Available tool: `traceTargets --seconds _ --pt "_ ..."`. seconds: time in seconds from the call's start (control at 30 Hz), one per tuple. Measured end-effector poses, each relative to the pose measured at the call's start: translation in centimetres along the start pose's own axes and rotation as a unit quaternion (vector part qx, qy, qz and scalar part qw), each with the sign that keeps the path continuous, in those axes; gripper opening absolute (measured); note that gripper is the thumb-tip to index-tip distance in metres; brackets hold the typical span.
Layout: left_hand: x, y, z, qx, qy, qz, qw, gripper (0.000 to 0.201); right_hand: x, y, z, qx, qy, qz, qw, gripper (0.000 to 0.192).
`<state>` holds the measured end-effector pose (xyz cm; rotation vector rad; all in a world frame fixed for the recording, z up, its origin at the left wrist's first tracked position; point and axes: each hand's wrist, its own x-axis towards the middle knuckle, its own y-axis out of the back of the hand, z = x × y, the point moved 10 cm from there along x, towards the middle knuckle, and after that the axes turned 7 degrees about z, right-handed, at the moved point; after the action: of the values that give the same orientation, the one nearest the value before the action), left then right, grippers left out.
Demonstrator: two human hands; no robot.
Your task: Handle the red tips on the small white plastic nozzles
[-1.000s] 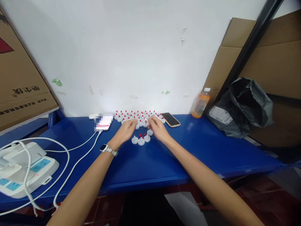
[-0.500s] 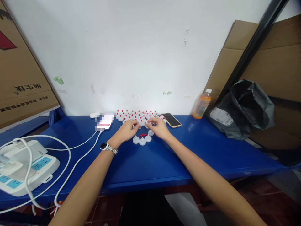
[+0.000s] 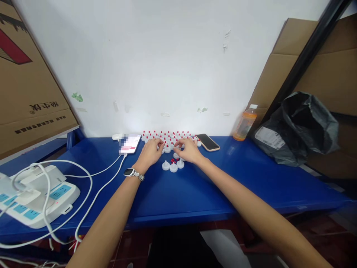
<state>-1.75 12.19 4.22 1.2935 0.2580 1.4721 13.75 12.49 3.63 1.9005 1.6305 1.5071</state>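
Observation:
White round nozzle caps with red tips (image 3: pixel 167 136) stand upright in a close group against the wall. My left hand (image 3: pixel 152 150) is at the front left of this group, its thumb and forefinger bent together by a white cap. Opposite it, my right hand (image 3: pixel 189 149) has its thumb and forefinger drawn together at the front right of the group. What either hand pinches is too small to make out. Between and below the hands, white caps without red tips (image 3: pixel 173 168) curve around a small pile of loose red tips (image 3: pixel 173 160).
A phone on a cable (image 3: pixel 134 143) lies left of the caps, and a dark phone (image 3: pixel 208 142) lies right. Farther right stand an orange drink bottle (image 3: pixel 245 123) and a black plastic bag (image 3: pixel 295 130). A white power strip (image 3: pixel 60 206) with looping cables occupies the table's left end.
The whole view has shifted, so everything sits slightly farther right. Both hands stay at the front of the group with small finger movements; a white cap between them shows more fully.

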Motion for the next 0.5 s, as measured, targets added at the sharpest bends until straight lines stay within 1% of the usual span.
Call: traceTargets --seconds 0.13,0.2,0.27,0.33,0.4,0.47,0.5 --pt "-0.2 0.0 -0.2 0.002 -0.003 0.0 1.0 0.026 1.7 -1.9 -1.8 -0.069 0.03 -0.034 0.997 0.025" --pt "-0.4 0.1 -0.2 0.001 -0.01 0.001 1.0 0.027 2.2 -2.8 -2.6 -0.099 0.045 -0.051 0.993 0.022" --pt "-0.5 0.2 -0.3 -0.003 -0.011 -0.001 1.0 0.026 2.4 -3.1 -3.2 -0.111 0.054 -0.053 0.991 0.019" --pt "-0.5 0.3 -0.3 -0.007 -0.008 -0.001 1.0 0.025 2.3 -2.7 -3.4 -0.106 0.057 -0.041 0.992 0.016" --pt "-0.5 0.6 0.0 -0.02 -0.008 0.013 1.0 0.025 2.2 -1.7 -3.3 -0.089 0.06 -0.015 0.994 0.014" --pt "-0.5 1.0 0.8 -0.051 -0.014 0.036 0.998 0.025 1.8 -0.5 -3.2 -0.049 0.068 0.004 0.996 0.013" --pt "-0.5 1.2 1.3 -0.07 -0.018 0.045 0.996 0.026 1.5 0.0 -3.1 -0.021 0.073 0.005 0.997 0.013"
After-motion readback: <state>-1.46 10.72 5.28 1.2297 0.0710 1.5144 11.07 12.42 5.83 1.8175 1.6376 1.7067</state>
